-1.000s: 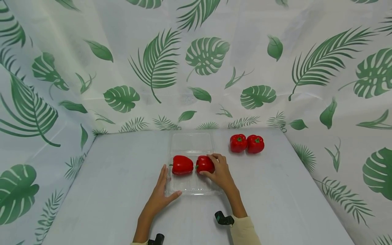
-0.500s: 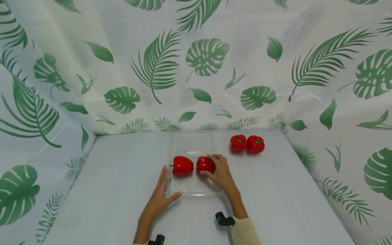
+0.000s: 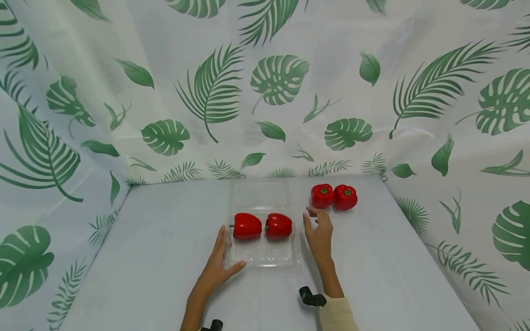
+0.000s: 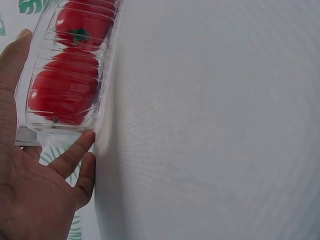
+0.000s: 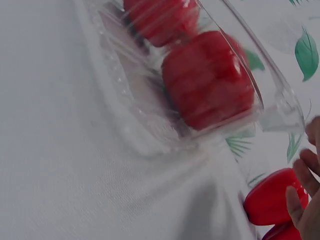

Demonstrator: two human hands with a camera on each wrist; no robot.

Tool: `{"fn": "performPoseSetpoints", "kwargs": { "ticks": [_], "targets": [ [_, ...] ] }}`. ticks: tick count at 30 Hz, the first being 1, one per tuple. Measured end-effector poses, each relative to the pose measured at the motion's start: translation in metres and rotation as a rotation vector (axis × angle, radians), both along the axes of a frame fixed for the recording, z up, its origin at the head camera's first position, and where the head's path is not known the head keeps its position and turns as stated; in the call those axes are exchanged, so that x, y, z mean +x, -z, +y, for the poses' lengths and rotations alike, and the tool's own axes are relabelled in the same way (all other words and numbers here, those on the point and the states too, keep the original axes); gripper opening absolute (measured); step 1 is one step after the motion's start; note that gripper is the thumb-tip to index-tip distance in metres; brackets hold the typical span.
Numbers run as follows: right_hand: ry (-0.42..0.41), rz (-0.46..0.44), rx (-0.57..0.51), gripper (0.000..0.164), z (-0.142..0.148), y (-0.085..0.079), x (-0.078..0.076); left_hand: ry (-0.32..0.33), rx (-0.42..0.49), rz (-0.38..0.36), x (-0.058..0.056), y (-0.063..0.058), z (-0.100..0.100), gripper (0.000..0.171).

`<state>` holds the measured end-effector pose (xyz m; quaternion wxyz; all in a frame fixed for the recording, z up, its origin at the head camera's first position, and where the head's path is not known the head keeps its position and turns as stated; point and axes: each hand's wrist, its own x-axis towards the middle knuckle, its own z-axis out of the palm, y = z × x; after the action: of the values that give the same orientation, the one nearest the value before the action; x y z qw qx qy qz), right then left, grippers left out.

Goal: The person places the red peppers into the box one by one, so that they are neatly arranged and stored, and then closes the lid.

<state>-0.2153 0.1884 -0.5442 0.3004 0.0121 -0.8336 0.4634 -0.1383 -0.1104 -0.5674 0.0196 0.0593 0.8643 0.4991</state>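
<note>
A clear plastic clamshell box point(image 3: 246, 253) lies with its lid folded back on the table. Two red bell peppers sit side by side in it, one on the left point(image 3: 247, 226) and one on the right point(image 3: 279, 226). My left hand point(image 3: 216, 266) rests along the box's left side with straight fingers, thumb at the front corner. Holding nothing, my right hand point(image 3: 320, 233) is beyond the box's right side, fingers loosely bent. Its fingertips are close to two more red bell peppers, a nearer-left one point(image 3: 322, 196) and a right one point(image 3: 345, 198).
The transparent lid point(image 3: 260, 195) lies flat behind the box. A white cloth point(image 3: 157, 257) covers the table. Leaf-print curtains point(image 3: 223, 161) hang at the back and both sides. A black wrist camera point(image 3: 312, 297) is on the right forearm.
My right hand has let go of the right pepper in the box and moved right, towards the two peppers outside. My left hand stays at the box's side.
</note>
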Motion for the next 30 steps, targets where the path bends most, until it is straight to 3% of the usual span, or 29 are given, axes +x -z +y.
{"fn": "performPoseSetpoints", "kwargs": {
  "ticks": [5,10,17,24,30],
  "targets": [
    [0.210,-0.023,-0.128,0.031,0.016,0.003,-0.002,-0.011,-0.019,0.003,0.000,0.002,0.000,0.107],
    [0.300,-0.117,-0.215,0.042,0.032,0.001,-0.008,-0.015,-0.023,0.001,0.000,0.003,0.001,0.108],
    [0.295,-0.163,-0.164,0.054,0.055,-0.005,-0.018,-0.001,-0.026,-0.008,-0.001,0.000,0.000,0.108],
    [0.294,-0.318,-0.034,0.068,0.072,-0.007,-0.028,0.002,-0.023,-0.019,-0.002,-0.002,0.000,0.108],
    [0.252,-0.412,0.010,0.069,0.080,-0.012,-0.033,0.005,-0.020,-0.024,-0.001,-0.003,0.001,0.108]
  ]
}}
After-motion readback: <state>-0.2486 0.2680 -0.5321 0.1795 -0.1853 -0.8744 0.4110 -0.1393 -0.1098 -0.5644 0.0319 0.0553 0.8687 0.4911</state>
